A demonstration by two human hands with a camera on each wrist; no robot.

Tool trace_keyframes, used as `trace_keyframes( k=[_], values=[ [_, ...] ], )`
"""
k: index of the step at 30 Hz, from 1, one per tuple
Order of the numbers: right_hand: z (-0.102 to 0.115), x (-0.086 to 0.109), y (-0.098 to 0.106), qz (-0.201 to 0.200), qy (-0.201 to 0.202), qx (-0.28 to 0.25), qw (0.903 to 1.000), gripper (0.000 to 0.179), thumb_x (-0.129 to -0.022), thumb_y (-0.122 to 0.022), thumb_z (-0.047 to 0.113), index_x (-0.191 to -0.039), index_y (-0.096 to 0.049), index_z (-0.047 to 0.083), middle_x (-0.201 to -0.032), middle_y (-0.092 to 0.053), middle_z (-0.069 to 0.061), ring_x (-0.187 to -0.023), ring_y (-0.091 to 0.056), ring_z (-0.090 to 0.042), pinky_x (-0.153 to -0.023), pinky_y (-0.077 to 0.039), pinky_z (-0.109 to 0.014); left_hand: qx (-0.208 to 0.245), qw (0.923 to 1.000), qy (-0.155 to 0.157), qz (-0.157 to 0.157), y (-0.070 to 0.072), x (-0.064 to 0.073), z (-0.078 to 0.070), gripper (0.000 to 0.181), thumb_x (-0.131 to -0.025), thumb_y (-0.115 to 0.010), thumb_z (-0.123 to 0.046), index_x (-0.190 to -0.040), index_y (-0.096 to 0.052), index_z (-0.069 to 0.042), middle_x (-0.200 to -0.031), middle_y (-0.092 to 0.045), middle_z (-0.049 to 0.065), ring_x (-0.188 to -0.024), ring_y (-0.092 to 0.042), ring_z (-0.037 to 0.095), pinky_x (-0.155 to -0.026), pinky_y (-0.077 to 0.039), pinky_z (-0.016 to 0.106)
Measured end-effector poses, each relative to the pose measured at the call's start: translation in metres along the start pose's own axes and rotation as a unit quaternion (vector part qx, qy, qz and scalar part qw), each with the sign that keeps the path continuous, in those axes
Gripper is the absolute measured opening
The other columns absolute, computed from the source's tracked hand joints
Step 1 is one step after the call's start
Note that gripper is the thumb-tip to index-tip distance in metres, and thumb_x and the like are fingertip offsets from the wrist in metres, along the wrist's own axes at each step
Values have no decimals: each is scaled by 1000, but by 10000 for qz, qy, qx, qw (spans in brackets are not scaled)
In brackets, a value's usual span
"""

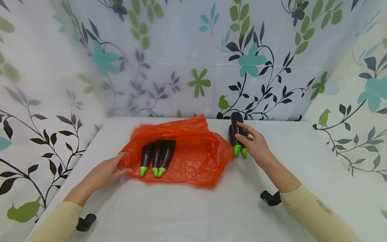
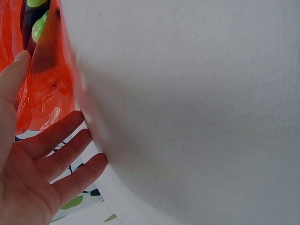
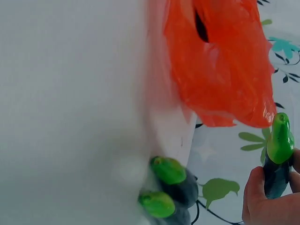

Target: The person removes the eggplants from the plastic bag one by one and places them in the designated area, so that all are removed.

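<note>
An orange-red plastic bag [image 1: 193, 164] lies on its side with its mouth facing me. Inside, toward its left, are three dark eggplants [image 1: 157, 156] with green stem ends pointing at me. My left hand [image 1: 104, 173] is at the bag's left edge, fingers spread and fairly straight, thumb by the lower rim. Right of the bag, my right hand [image 1: 255, 144] pinches an eggplant [image 1: 237, 122] between thumb and fingers, green end down in the head view. In the right wrist view this one is raised off the table, while two more eggplants [image 3: 161, 204] lie side by side below it.
The white table [image 1: 169, 211] ends at a back edge against a leaf-and-flower patterned curtain [image 1: 181, 67], which also hangs at both sides. Black curved pieces [image 1: 86, 222] stick out by each wrist.
</note>
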State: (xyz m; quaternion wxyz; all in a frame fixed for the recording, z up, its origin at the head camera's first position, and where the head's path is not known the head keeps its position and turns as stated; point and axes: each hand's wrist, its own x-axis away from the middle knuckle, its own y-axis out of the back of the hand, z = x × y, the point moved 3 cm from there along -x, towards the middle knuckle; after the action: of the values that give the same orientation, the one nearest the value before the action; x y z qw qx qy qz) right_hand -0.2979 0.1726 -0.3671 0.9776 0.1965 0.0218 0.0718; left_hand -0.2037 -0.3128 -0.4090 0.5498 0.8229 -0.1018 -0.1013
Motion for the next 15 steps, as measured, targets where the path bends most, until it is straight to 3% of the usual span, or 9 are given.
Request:
trace_keyframes(
  k=[10,15],
  values=[
    [-21,-15,21,-175,-192,359,9990,57,-100,-57,33,-152,-37,24,-152,-31,-19,-133,-40,-43,-107,-33,-59,-41,10000,-29,-18,1,1,0,70,-90,-69,-40,-144,-37,-9,-83,-57,0,-75,-55,19,-71,-49,45],
    [-35,-22,32,-233,-371,420,9982,56,-101,-56,31,-152,-35,23,-154,-28,-21,-136,-37,-42,-109,-31,-58,-34,10000,-30,28,1,0,0,70,-91,-68,-42,-144,-37,-9,-77,-53,-3,-72,-52,15,-67,-47,40]
  ],
)
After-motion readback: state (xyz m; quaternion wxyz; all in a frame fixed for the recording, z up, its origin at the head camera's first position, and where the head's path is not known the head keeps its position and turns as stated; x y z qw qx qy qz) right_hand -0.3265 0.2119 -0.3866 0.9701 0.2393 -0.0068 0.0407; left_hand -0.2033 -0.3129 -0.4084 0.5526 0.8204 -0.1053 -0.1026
